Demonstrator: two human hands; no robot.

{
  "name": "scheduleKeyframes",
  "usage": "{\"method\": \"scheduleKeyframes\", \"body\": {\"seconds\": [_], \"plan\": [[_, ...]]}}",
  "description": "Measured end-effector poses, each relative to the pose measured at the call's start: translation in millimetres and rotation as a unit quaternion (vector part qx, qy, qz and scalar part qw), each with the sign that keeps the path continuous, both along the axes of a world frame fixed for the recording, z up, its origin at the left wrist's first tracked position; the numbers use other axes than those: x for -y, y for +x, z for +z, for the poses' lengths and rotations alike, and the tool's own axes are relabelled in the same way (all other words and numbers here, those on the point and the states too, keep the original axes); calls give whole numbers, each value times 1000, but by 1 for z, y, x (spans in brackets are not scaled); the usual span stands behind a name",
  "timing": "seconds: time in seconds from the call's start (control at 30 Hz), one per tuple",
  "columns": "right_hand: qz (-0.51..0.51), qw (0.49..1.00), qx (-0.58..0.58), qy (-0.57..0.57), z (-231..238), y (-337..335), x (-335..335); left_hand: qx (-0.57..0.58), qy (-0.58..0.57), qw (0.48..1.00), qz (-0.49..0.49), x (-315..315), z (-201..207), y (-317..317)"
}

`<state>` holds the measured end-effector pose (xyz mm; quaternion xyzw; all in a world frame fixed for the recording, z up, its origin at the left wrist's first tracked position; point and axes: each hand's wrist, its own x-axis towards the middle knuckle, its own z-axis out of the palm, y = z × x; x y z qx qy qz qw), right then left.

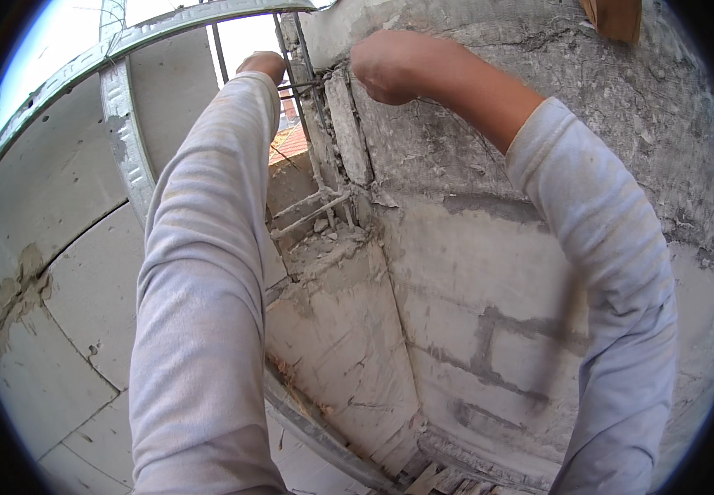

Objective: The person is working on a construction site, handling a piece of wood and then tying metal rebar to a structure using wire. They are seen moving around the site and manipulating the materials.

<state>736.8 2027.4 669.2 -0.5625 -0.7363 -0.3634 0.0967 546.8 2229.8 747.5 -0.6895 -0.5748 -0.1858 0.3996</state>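
My left hand (264, 66) is raised at the top, beside upright reinforcing bars (297, 78) at the wall corner. It looks closed, and its fingers are mostly hidden behind the wrist and sleeve. To the right of the bars, my right hand (386, 68) is curled in front of the rough grey concrete wall (464, 144). Whatever lies inside its fingers is out of sight. Between and below the hands runs a narrow upright concrete strip (347, 128). Lower down, mortar-crusted cross bars (312, 210) stick out over a broken ledge (324, 252).
A perforated metal channel (146, 37) arches across the upper left, joined to an upright one (128, 132). Pale block walls (85, 305) flank the corner. A wooden piece (617, 18) juts in top right. Below the right forearm is a blurred dark stick-like thing (557, 342).
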Motion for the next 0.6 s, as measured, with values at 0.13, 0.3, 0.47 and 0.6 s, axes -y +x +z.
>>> {"method": "scheduleKeyframes", "body": {"seconds": [0.13,0.3,0.47,0.6], "plan": [[173,949,-256,-68,-20,12,20,-47,50,998,0,-25,-1,-12],[243,939,-209,123,-20,36,-14,-50,-51,996,53,-25,11,-17],[218,948,-157,169,-14,28,-47,-71,-33,990,120,-6,15,-23],[145,974,-143,96,-13,16,-34,46,-126,990,48,68,5,10]]}}
